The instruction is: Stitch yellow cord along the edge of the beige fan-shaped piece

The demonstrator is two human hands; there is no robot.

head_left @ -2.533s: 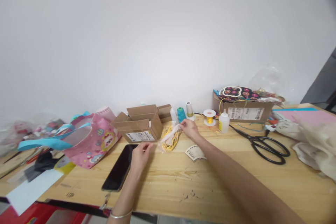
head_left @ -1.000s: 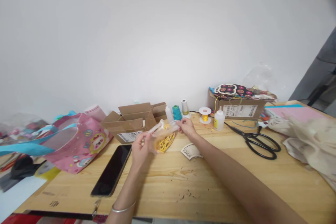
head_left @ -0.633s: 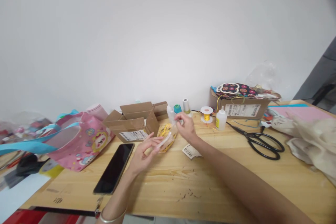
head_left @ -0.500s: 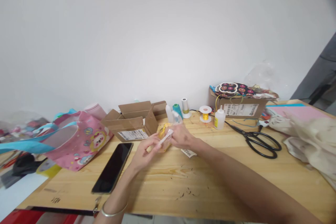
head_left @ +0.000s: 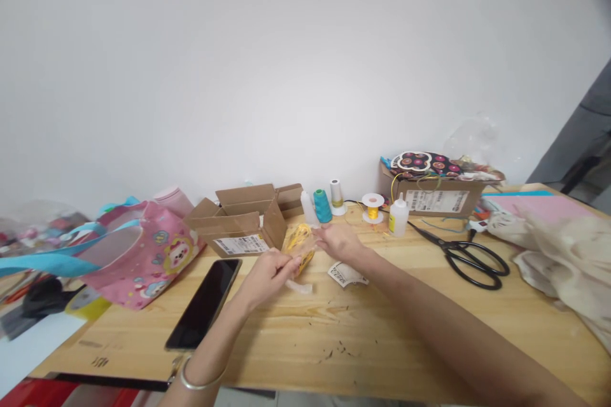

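Observation:
A small clear plastic bag of yellow cord (head_left: pixel 299 243) hangs just above the wooden table (head_left: pixel 382 331), held between both hands. My left hand (head_left: pixel 268 270) pinches its lower end, where a clear flap trails onto the table. My right hand (head_left: pixel 338 240) grips the upper right side of the bag. A small white printed card (head_left: pixel 347 274) lies on the table under my right wrist.
An open cardboard box (head_left: pixel 241 226) and a black phone (head_left: pixel 204 302) lie to the left, beside a pink cartoon bag (head_left: pixel 150 254). Thread spools (head_left: pixel 323 205), a glue bottle (head_left: pixel 398 216), black scissors (head_left: pixel 465 254), a second box (head_left: pixel 436 194) and cream cloth (head_left: pixel 563 261) sit right.
I lifted the bag of yellow cord off the table, turned it between both hands, and now hold it lower with my hands pulled slightly apart.

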